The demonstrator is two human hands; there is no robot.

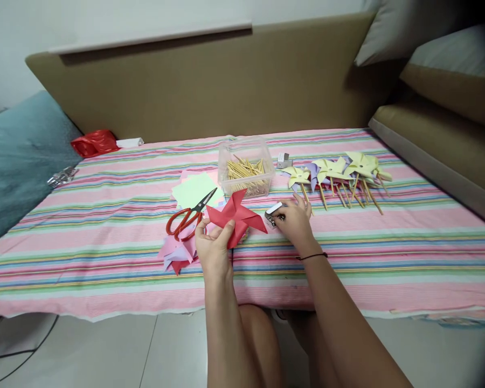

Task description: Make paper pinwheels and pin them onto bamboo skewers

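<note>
A red paper pinwheel [237, 214] is pinched in my left hand [216, 242], with the thumb pressed near its centre. To its right, my right hand [297, 221] grips a small white-and-metal tool [274, 209] that looks like a mini stapler; the fingers partly hide it. A gap separates this tool from the pinwheel's right blade. Scissors [191, 214] with red handles lie left of the pinwheel, blades pointing up and right. Below them are pink, lilac and red cut paper pieces [178, 250]. Sheets of coloured paper [194, 188], pale green on top, lie behind the scissors.
A clear plastic box [270, 167] of thin wooden sticks stands beyond the pinwheel. Beside it sits a small grey-and-white box [284, 160]. Finished pinwheels on sticks [333, 170] are piled at right. A red plastic bag [95, 144] lies far left on the striped cloth [105, 226].
</note>
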